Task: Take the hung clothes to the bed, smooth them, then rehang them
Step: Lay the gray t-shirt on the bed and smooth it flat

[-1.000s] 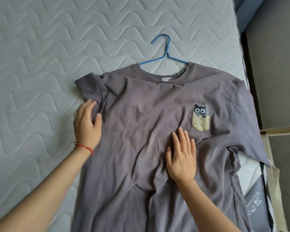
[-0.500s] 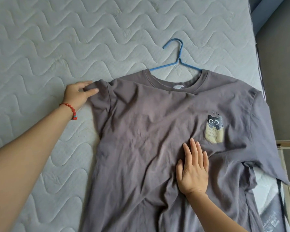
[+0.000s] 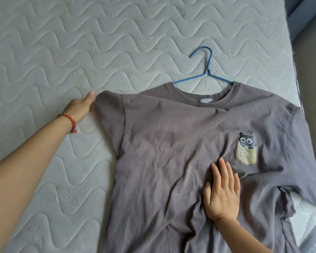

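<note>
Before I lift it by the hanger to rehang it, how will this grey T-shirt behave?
Probably floppy: the T-shirt creases around the right hand. It looks thin, so likely light. The hanger is still in the neck, so it should drape, though the sleeve at the left hand may fold.

The cat print (image 3: 247,149) on the grey T-shirt (image 3: 171,161) seems to read "WHATSIN YOUR POCKET".
</note>
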A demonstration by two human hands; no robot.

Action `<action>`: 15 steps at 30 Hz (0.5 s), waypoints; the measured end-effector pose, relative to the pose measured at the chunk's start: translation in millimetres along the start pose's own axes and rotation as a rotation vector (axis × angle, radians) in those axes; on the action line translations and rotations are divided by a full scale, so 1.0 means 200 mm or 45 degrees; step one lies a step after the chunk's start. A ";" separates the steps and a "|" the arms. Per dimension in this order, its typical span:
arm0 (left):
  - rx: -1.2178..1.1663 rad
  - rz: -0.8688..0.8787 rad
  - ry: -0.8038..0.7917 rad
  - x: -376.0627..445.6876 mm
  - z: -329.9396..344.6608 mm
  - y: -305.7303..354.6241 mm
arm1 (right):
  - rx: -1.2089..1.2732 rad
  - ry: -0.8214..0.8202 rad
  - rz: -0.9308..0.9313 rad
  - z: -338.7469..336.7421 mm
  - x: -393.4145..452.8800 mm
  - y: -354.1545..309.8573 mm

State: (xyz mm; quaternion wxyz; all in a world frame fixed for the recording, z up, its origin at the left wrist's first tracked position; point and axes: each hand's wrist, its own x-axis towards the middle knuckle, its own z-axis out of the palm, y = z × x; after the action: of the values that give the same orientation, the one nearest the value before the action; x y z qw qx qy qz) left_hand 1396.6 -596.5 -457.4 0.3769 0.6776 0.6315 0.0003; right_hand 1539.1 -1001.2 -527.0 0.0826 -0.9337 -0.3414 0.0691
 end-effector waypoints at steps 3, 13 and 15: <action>-0.322 -0.037 0.090 -0.05 0.05 -0.10 | -0.006 -0.016 0.009 0.00 0.00 0.00; -0.531 0.345 -0.325 -0.34 0.36 0.21 | -0.036 0.012 0.004 0.00 0.00 0.00; -0.438 0.518 -0.570 -0.44 0.43 0.32 | -0.037 0.014 0.005 0.00 0.00 0.00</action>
State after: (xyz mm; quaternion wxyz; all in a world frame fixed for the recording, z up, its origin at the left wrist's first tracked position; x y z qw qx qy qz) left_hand 1473.8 -709.3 -444.4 0.6071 0.6994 0.3758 0.0331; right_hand 1538.5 -1000.5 -527.4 0.0707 -0.9358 -0.3402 0.0592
